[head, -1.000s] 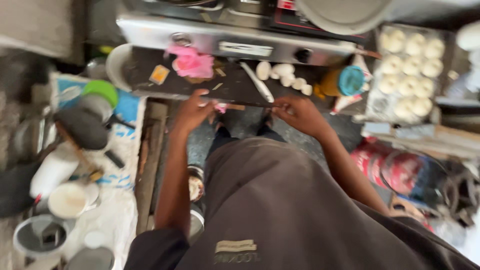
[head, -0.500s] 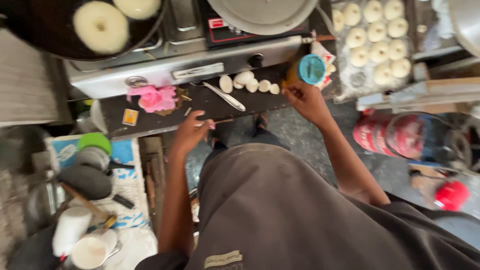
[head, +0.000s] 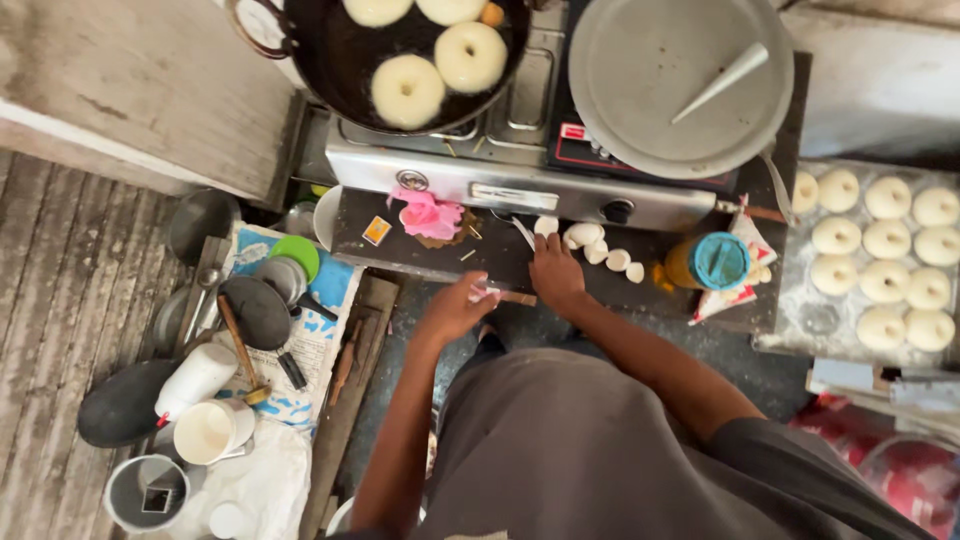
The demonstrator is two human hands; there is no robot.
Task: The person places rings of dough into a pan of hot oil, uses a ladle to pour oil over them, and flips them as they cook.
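I stood at the dark, narrow table in front of the steel stove. My right hand lay on the table with its fingers curled down beside the small white lumps of dough; whether it pinched one or only touched the board I could not tell. My left hand was closed loosely at the table's near edge, at about seven o'clock from the right one, and seemed to hold a thin pinkish strip; the grip was too small to read surely.

By my judgement I was at the shaping step, taking cut pieces of dough one at a time. The next move would call for a soft, light hold, since raw dough deforms easily.

Counting: about five dough lumps lay at two o'clock from my right hand. In the black round frying pan, at twelve o'clock, four pale rings floated, two cut off by the frame. On the grey tray at three o'clock I counted ten raw rings. One wide grey lid sat on the second burner, one yellow jar with a blue cap stood nearby, and one crumpled pink cloth lay at ten o'clock.
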